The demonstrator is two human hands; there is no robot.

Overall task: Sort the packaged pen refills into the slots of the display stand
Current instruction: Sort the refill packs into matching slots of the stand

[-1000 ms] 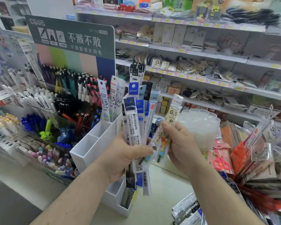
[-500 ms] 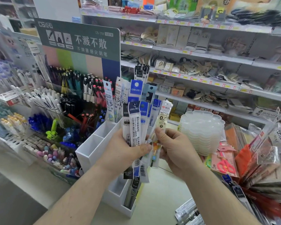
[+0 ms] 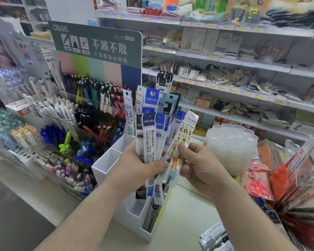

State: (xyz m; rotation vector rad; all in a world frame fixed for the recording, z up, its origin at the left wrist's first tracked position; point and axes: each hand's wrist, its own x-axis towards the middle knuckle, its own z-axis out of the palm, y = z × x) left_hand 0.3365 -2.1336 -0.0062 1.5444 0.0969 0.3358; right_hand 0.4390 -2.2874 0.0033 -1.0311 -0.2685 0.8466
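Refill packs [image 3: 149, 142] upright, fanned, left hand [image 3: 134, 167].

Refill packs [image 3: 149, 142]: glossy clear plastic sleeves, printed paper inserts | display stand [image 3: 105, 163]: smooth matt white plastic | stacked trays [image 3: 232, 147] at 3 o'clock: translucent frosted plastic | counter [image 3: 185, 214]: smooth, pale, matt

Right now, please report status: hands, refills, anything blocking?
Left hand grips fan of refill packs. Right hand pinches one pack. White stand below, slots unblocked.
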